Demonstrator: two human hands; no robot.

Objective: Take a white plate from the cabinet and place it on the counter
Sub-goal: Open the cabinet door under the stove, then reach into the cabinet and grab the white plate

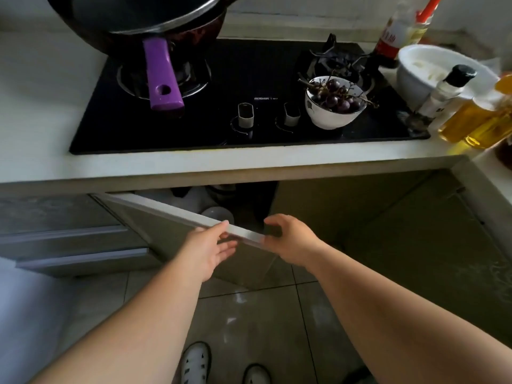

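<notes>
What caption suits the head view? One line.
Both hands, left and right, on the top edge of the half-open cabinet door below the stove.

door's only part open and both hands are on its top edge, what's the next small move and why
Probably swing the cabinet door wider. Both the left hand and right hand sit on its top edge, and it is only partly open, so the white dishes inside the dark cabinet are mostly blocked from reach.

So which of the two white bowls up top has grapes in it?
The smaller white bowl sitting on the black cooktop beside the knobs holds dark grapes. The larger white bowl on the counter to its right holds something pale.
</notes>
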